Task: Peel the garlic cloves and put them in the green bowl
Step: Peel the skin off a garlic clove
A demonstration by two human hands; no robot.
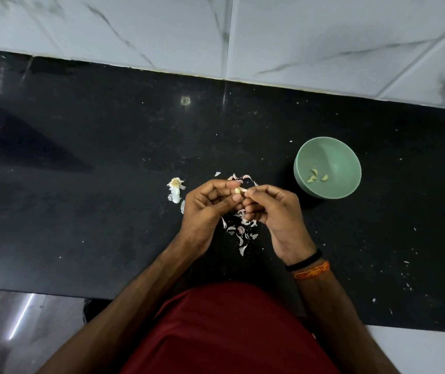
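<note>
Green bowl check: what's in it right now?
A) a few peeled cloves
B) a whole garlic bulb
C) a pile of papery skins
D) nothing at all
A: the green bowl holds a few pale peeled cloves near its bottom, while the papery skins lie on the black counter under the hands, outside the bowl.

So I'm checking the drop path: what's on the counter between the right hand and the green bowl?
Bare black counter in the head view; nothing lies between the right hand and the green bowl.
</note>
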